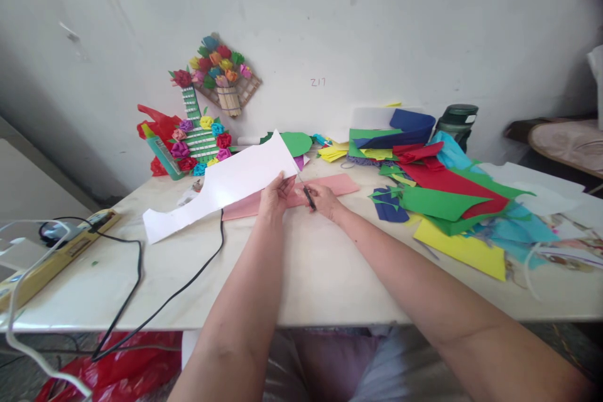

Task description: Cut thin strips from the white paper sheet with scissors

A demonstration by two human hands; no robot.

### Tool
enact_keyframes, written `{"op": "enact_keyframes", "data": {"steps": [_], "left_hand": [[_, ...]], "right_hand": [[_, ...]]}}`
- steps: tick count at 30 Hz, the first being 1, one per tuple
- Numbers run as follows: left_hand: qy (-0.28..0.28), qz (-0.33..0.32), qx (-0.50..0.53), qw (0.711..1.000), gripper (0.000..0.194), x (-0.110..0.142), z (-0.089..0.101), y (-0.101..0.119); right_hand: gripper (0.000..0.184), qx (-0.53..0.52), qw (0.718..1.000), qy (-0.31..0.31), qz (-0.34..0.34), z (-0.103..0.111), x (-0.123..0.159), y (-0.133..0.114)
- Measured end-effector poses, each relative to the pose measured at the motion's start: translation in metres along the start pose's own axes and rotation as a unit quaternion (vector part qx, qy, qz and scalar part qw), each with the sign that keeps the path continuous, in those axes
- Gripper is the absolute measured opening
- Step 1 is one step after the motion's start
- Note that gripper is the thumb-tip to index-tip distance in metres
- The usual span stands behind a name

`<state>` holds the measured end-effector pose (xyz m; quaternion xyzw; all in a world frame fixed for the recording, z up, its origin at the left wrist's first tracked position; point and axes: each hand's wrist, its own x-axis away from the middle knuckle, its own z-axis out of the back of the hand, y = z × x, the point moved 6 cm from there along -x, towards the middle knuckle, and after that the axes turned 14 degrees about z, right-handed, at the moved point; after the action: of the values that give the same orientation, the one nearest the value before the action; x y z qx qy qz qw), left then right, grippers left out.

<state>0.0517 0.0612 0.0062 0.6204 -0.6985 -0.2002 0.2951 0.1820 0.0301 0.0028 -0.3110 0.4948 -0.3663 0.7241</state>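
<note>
My left hand (277,193) grips a large white sheet of paper (240,174) near its right edge, raised above the table. The sheet has a curved cut-out along its lower left side. In my right hand (324,200) is a pair of scissors (308,196) with dark handles; the blades meet the sheet's right edge, and whether they are apart is too small to tell. Beneath both hands a strip of pink paper (342,184) lies on the table (330,276), partly hidden by the white sheet and my hands.
Coloured paper scraps (452,201) are heaped at the right, with a dark bottle (456,122) behind. A glue bottle (162,152) and a paper-flower guitar (202,132) stand at the back left. A power strip (85,242) and black cable (181,292) lie at the left.
</note>
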Motion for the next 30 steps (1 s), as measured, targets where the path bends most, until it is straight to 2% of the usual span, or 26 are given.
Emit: {"op": "enact_keyframes", "data": {"steps": [30], "left_hand": [[0.011,0.008,-0.008,1.0,0.008,0.0033,-0.0029,-0.0015]], "right_hand": [[0.032,-0.025,1.0,-0.001,-0.012,0.0007,-0.0001,-0.0076]]}}
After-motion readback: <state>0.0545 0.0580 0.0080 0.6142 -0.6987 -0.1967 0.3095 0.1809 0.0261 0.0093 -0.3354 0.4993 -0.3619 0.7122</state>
